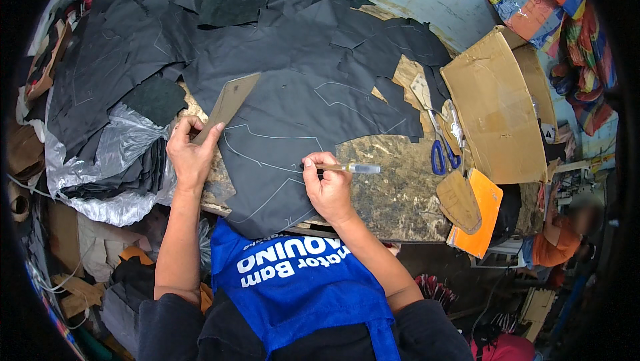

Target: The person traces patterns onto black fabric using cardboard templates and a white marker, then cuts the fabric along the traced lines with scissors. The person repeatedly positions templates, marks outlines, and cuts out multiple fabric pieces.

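Observation:
My left hand [191, 151] pinches a flat brown cardboard pattern piece [231, 100], lifted at a tilt over the dark leather. In my right hand [327, 186] is a marking pen [360, 168] with a clear end, its tip down on the leather. The black leather sheet [273, 154] lies across the worktable and bears several pale outlines of curved shapes. One outline runs between my two hands, and small marks sit inside some of the shapes. The pen's tip is partly hidden by my fingers.
Blue-handled scissors [438, 156] lie right of the leather, beside brown pattern pieces [459, 201] and an orange notebook [481, 213]. A cardboard box [497, 108] stands behind them. Plastic-wrapped dark leather pieces [120, 168] sit at the left. Another person [559, 238] is at far right.

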Tool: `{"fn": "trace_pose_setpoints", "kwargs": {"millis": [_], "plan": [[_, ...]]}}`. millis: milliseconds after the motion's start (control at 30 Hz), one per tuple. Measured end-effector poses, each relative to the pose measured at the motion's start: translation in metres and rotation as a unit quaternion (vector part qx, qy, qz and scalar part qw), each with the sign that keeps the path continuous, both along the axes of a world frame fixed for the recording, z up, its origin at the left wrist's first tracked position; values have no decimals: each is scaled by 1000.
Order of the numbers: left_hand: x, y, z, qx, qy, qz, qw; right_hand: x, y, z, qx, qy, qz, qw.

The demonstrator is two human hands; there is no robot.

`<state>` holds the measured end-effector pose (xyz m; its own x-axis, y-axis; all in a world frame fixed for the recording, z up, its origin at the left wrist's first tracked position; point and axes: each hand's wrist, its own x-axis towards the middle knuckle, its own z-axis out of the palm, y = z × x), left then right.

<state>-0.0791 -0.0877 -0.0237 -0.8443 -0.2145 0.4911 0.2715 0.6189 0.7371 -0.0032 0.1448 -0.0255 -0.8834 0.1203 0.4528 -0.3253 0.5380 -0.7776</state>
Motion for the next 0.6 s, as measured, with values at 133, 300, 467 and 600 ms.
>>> {"fn": "trace_pose_setpoints", "kwargs": {"millis": [133, 300, 467, 600], "plan": [[0, -6, 14, 53, 40, -60, 996, 14, 11, 11, -88, -149, 45, 984], [-4, -21, 48, -58, -11, -48, 997, 42, 21, 25, 93, 18, 240, 966], [-36, -23, 64, -77, 2, -82, 994, 47, 9, 29, 216, 15, 314, 924], [-60, -19, 61, 28, -9, -115, 993, 37, -8, 23, 201, 58, 345, 915]]}}
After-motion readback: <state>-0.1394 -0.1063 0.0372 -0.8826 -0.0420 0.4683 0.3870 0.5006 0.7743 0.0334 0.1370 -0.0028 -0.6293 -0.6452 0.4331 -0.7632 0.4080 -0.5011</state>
